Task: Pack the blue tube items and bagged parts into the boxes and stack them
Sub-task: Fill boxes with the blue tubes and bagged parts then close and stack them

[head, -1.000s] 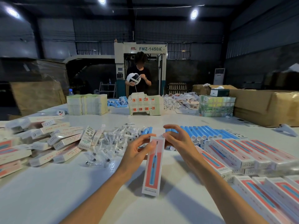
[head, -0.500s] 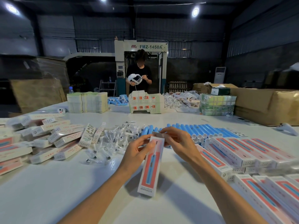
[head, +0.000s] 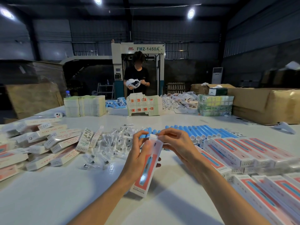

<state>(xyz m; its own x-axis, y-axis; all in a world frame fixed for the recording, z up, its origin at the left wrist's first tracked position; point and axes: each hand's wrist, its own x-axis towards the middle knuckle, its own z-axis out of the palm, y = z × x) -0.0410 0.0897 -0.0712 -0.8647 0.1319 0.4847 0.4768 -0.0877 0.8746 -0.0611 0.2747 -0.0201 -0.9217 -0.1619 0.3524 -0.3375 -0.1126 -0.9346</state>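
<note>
Left hand (head: 139,154) grips the box (head: 149,168) round its upper half, thumb on the printed front, fingers curled behind. Right hand (head: 177,143) pinches the end flap (head: 153,136) at the box top, fingertips closed on it. The box is upright and tilted, its top at 12 o'clock. Can't tell if its lower end touches the table (head: 65,192).

Likely step: tucking the flap shut; contents not visible.

Risks:
- The flap creases or tucks outside the slot if the right hand pushes at an angle. The left hand's grip sits close under the opening and may squeeze it narrow.
- The box swings at its free lower end if the push beats the left hand's hold.
- If the box is closed one part short, there is no way to check from here.

Positions from the hands:
- The box is in both hands, flap between the two sets of fingertips.
- Blue tubes (head: 199,131) lie in a row at 1 o'clock, just beyond the right hand.
- Bagged parts (head: 113,142) lie heaped at 10 o'clock, near the left hand.
- Closed boxes (head: 240,151) lie in rows at 3 to 4 o'clock, close by the right forearm.
- Loose boxes (head: 53,140) are piled at 9 o'clock, well apart.
</note>
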